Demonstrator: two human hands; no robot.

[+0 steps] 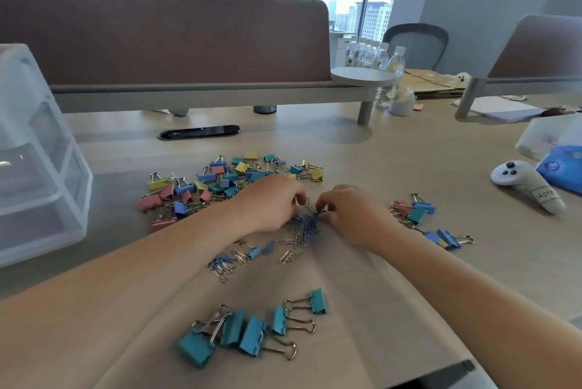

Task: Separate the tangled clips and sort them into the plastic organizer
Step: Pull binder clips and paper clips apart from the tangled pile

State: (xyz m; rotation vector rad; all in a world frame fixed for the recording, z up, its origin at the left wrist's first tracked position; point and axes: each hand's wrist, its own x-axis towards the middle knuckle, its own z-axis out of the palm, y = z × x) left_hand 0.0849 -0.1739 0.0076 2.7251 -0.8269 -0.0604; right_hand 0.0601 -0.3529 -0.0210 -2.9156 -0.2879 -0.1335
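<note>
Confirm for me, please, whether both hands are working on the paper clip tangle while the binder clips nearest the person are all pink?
Not quite: the head view shows the binder clips nearest the person are all teal, not pink. The left hand and right hand are indeed both working on the paper clip tangle.

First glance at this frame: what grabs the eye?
Mid-table, the left hand and right hand pinch at a tangle of blue and silver paper clips. Behind them spreads a heap of pastel binder clips, and nearest the camera lies a cluster of teal binder clips. The clear plastic organizer stands at far left.
</note>
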